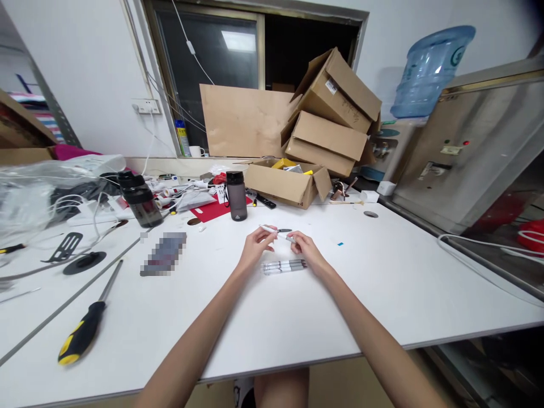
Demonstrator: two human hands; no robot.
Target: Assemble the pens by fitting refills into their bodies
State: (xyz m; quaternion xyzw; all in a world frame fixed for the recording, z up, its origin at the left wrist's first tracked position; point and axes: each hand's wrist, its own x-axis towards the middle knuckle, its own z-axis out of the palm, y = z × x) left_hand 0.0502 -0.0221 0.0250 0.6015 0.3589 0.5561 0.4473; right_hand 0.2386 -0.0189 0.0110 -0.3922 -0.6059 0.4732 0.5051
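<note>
White table [272, 328] fills the near part of my view, and a yellow and black screwdriver [85, 326] lies on it far off to the left. A bit farther in, a clear pack of pens [284, 266] lies flat on the table, just below my two hands. My left hand [255, 246] and my right hand [308, 249] are both closed in a pinch on one thin pen [268, 229], one hand at each end. The pen is up off the table, just past the pack, and it tilts a little. My fingertips touch it, and its middle shows bare between them, with a dark bit there. I think the best way to do this part is to pinch firmly, move slowly and hold the pen low over the table, so it can't slip and roll away. Behind my hands stands a dark bottle [236, 195]. Past it, cardboard boxes [327, 124] are piled by the window.
</note>
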